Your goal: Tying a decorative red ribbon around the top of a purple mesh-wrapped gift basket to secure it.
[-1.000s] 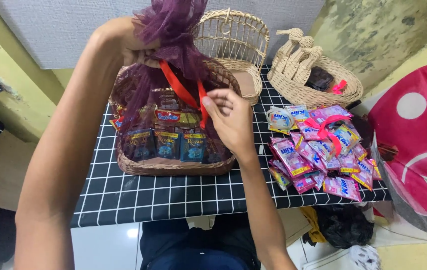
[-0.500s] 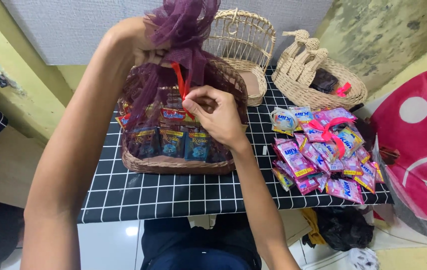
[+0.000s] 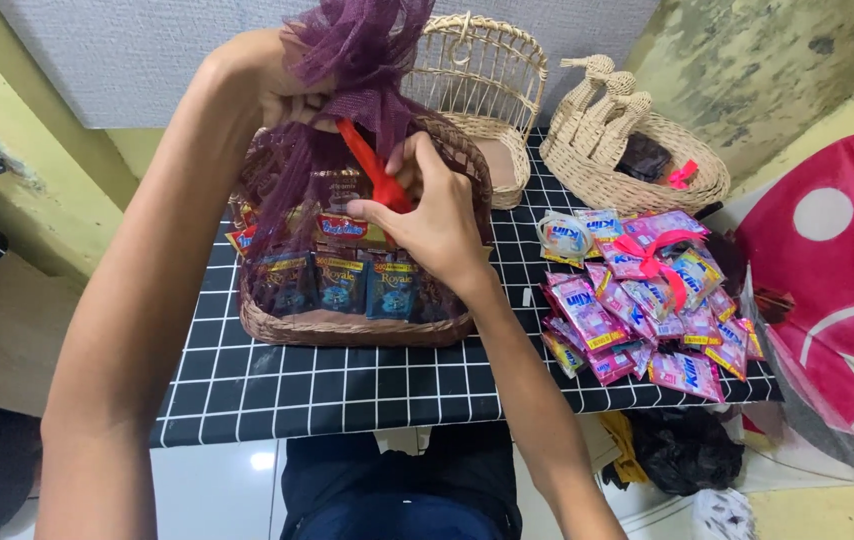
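we are looking down at a woven basket (image 3: 352, 325) sitting on a black tablecloth with a white grid (image 3: 347, 385), a little left of the middle. a purple net wrap (image 3: 352, 60) is covering the basket and is being gathered into a bunch above it. the left hand (image 3: 267, 85) is gripping that bunch, fingers closed around the neck of the net, probably so the gather does not fall open. the right hand (image 3: 427, 215) is pinching a red ribbon (image 3: 372, 170) just below the gather, thumb and fingertips pressed together on it, seemingly holding it taut against the net. through the mesh we are seeing rows of small sachets (image 3: 342, 280) standing in the basket.

to the right a pile of pink sachets (image 3: 637, 305) tied with a red bow is lying near the table's edge. at the far side an empty wicker cradle (image 3: 477, 80) and a swan-shaped wicker basket (image 3: 637, 150) are standing well apart from the hands. the room is showing a grey wall behind, yellow-green walls at the sides, pale floor tiles near us, and a red bag (image 3: 837, 290) at the right.
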